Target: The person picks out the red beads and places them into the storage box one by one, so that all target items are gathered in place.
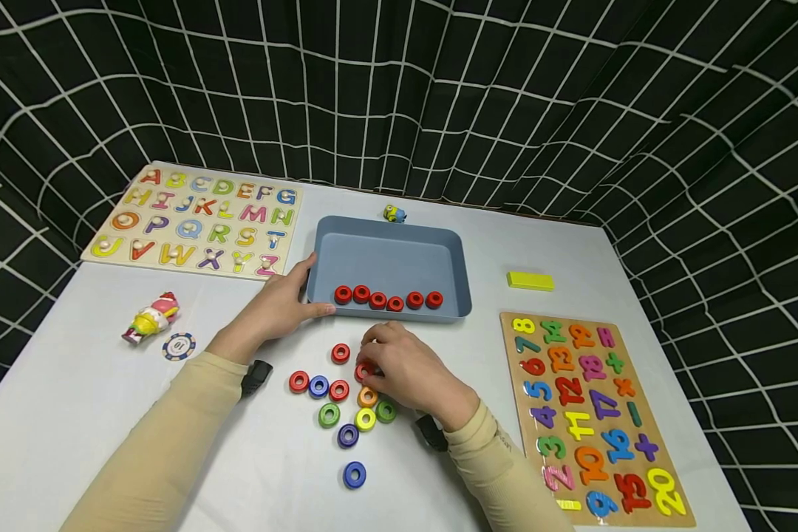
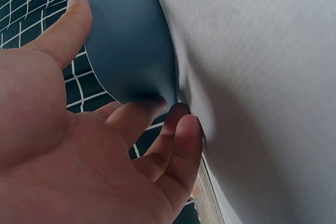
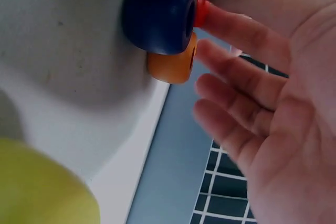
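Note:
My left hand (image 1: 275, 307) grips the near left corner of a blue-grey tray (image 1: 389, 251), thumb on the front wall and fingers along the left side. In the left wrist view the fingertips touch the tray wall (image 2: 128, 35) low down by the cloth. Six or so red ring beads, several in a row, lie along the tray's near edge. My right hand (image 1: 408, 366) pinches a red ring bead (image 1: 363, 371) between thumb and fingers, just above the table. Around it lie an orange bead (image 1: 367, 397), a yellow bead (image 1: 365, 420), a green bead (image 1: 329, 415) and a blue bead (image 1: 318, 386).
A letter puzzle board (image 1: 196, 222) lies at the back left, a number board (image 1: 592, 421) at the right. A yellow block (image 1: 530, 281), a small yellow-and-blue figure (image 1: 394, 213), a pink-and-yellow doll (image 1: 151, 319) and a poker chip (image 1: 179, 346) also lie on the white tablecloth.

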A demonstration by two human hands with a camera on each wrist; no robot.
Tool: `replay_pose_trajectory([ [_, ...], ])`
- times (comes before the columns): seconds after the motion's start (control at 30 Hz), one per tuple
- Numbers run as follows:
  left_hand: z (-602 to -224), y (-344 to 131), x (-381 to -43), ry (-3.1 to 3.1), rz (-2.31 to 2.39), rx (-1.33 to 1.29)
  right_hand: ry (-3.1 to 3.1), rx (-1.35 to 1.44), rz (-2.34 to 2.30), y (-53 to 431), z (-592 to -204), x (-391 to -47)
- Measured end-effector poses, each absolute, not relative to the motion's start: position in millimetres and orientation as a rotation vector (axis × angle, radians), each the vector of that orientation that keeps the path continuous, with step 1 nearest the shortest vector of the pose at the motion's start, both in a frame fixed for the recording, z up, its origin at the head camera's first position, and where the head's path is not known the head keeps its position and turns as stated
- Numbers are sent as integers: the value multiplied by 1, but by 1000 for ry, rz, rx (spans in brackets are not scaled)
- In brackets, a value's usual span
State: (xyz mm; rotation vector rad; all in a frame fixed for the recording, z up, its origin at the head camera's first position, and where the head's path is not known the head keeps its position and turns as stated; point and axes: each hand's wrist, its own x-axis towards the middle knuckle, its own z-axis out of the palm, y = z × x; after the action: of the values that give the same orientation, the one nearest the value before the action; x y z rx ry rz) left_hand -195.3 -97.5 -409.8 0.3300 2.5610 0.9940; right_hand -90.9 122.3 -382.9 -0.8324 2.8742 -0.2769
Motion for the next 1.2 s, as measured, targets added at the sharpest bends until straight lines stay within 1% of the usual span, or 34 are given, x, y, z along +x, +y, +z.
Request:
replay_pose_trajectory([
  [0.1, -411, -98, -195, 2558, 999, 327, 2869, -822, -385, 124, -379, -93],
  [0.23, -411, -98, -195, 2558, 997, 324, 2861, -729, -685, 132, -372, -100],
  [0.33, -411, -99, -195, 2561, 993, 323, 2883, -676, -904, 142, -370, -111],
  [0.43, -411, -99, -195, 2558, 995, 318, 2923, -587, -1025, 151, -372, -127],
  [0.6, -412, -100, -195, 2550, 1008, 322, 2982, -320, -1043, 159, -381, -155],
  [0.73, -414, -99, -195, 2548, 1012, 329, 2993, -177, -997, 161, -389, -170],
  [1.0, -414, -97, -196, 2559, 1019, 344, 3008, -144, -861, 161, -396, -179],
  [1.2, -414, -98, -197, 2570, 1014, 343, 3027, -137, -903, 159, -395, -178],
])
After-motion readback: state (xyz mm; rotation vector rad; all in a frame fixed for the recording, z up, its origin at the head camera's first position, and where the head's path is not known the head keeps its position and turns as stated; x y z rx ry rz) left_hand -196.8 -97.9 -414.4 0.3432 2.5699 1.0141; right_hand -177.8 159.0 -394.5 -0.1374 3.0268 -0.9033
